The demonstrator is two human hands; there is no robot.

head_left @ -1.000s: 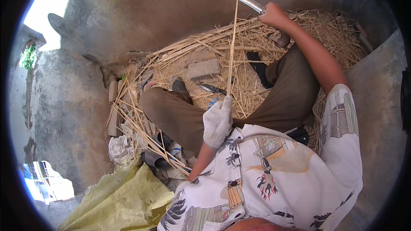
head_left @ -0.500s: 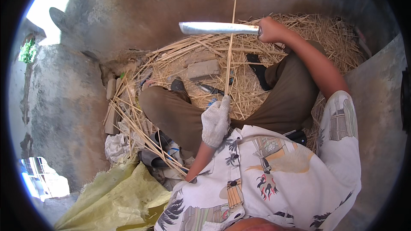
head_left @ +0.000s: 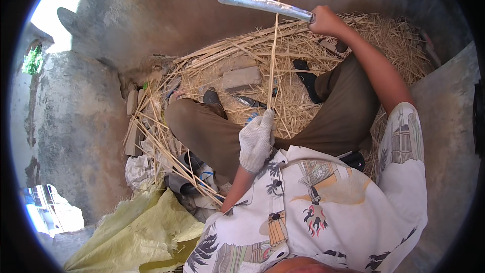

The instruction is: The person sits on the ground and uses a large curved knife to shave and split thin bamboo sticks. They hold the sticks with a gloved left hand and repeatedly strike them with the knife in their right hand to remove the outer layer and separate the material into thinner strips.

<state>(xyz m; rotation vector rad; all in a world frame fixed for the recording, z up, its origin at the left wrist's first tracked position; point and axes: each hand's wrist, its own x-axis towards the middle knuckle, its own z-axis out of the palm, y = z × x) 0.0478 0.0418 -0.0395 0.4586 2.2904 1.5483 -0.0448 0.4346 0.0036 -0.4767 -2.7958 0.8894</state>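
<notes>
My left hand (head_left: pixel 256 137), in a white knitted glove, is closed around the lower end of a thin split strip of pale wood or bamboo (head_left: pixel 273 65). The strip points away from me, nearly upright in the picture. Out at full reach, my bare right hand (head_left: pixel 324 20) grips a machete (head_left: pixel 262 5) by its handle, which the fingers cover. Its long, silvery blade extends leftward and crosses the strip near the far end. Whether blade and strip touch, I cannot tell.
Shavings and strips (head_left: pixel 384 45) cover the floor around my crossed legs. A brick (head_left: pixel 241 79) and a dark serrated knife (head_left: pixel 251 102) lie between my feet. A yellow woven sack (head_left: pixel 146 227) lies at the near left. Concrete walls (head_left: pixel 65 131) stand close by.
My right hand has moved farther away and slightly right, carrying the machete along the strip; the blade now tilts with its tip higher. The strip's far end has shifted slightly; my left hand barely moved.
</notes>
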